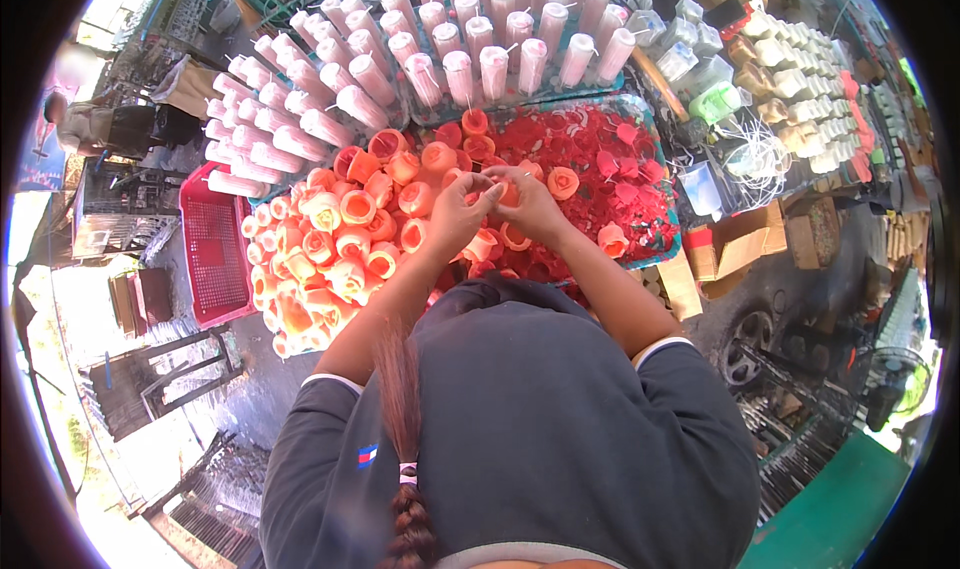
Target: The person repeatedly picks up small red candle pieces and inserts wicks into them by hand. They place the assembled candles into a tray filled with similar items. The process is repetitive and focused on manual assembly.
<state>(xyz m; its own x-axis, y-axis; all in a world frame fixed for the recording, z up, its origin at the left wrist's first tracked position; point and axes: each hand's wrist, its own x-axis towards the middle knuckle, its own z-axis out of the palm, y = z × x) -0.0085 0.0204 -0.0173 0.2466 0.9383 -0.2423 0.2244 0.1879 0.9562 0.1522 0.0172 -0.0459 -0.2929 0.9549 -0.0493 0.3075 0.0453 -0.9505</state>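
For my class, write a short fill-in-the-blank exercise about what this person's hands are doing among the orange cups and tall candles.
1. Both hands, the left hand and the right hand, meet over one small ____ cup.
2. The loose red petal-like pieces lie in a tray with a ____ rim.
3. The tall pinkish-white candles each show a thin white ____ at the top.
4. The empty plastic basket on the person's left is ____.

Missing words: orange; blue; wick; red
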